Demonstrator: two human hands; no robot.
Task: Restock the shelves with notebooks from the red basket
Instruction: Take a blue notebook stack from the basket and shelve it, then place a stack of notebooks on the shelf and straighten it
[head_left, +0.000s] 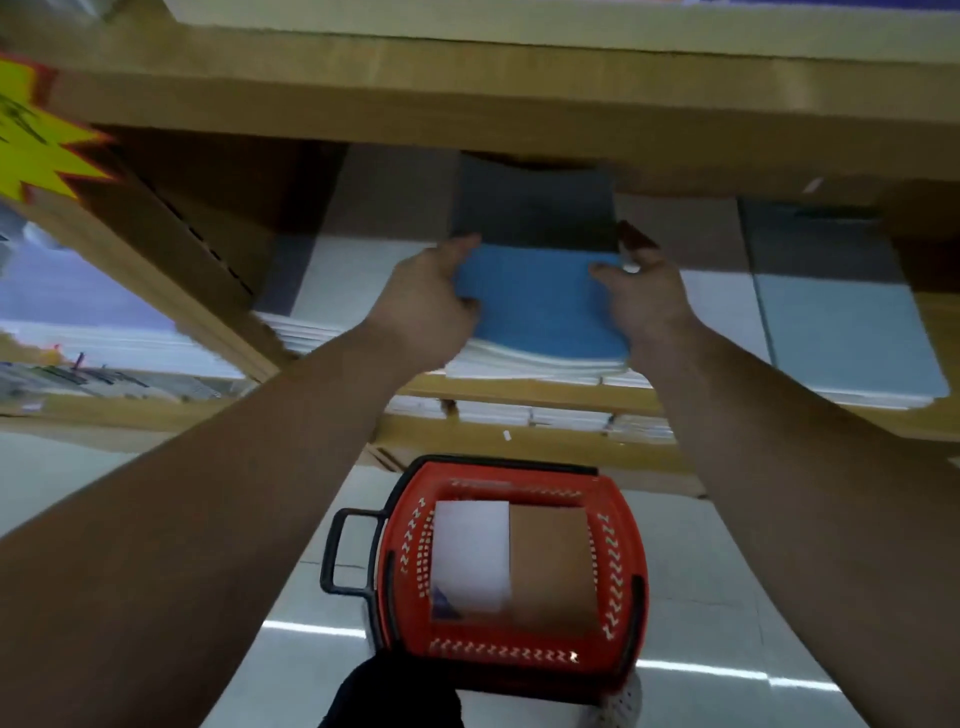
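Over the blue notebook stack there is open room up to the upper shelf board. Just left of the stack lies a white pile, and just right of it a second pile closes that side.

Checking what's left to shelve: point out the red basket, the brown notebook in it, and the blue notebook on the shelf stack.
red basket (621, 551), head view, right perforated wall.
brown notebook (550, 566), head view, middle of cover.
blue notebook (535, 296), head view, middle of cover.
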